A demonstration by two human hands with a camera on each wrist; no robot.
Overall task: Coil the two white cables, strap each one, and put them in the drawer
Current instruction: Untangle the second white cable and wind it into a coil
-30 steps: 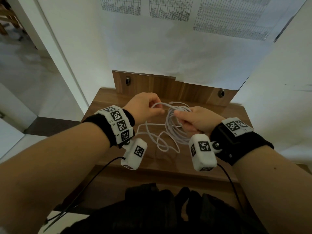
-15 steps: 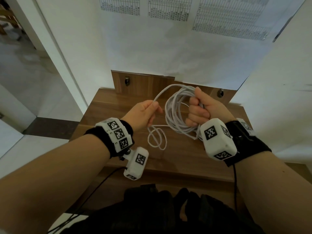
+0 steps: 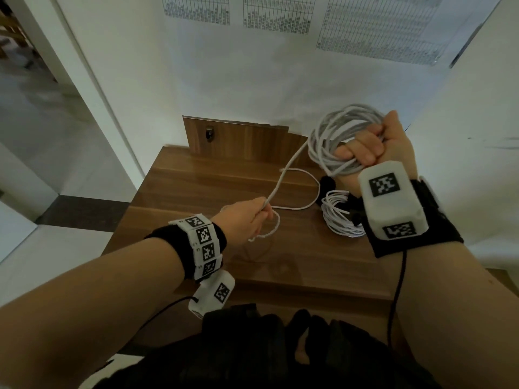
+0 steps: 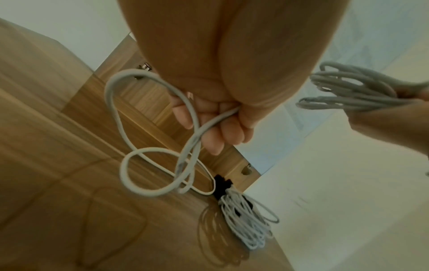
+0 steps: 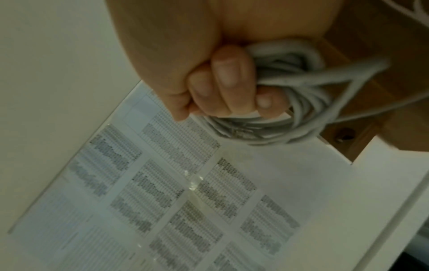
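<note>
- The white cable [image 3: 334,136] is gathered into a bundle of round loops that I clench in my right hand [image 3: 373,147], raised over the far right of the wooden table [image 3: 196,192]; my fingers are curled tight round the loops.
- One strand runs taut from that coil down to my left hand [image 3: 247,220], which pinches it near the middle of the table; the short free tail [image 3: 266,231] curls below my fingers in a loose loop.
- I judge I am at the last turns of coiling this cable. The next move calls for bringing the tail up onto the bundle without letting the loops slip, then strapping it.
- The second cable [image 3: 337,214] lies on the table to the right, a thinner, tighter coil with a black strap [image 4: 220,185] at its far end, so it looks done.
- Both cables look smooth, round and springy; the table is glossy wood-grain.
- I see no drawer.
</note>
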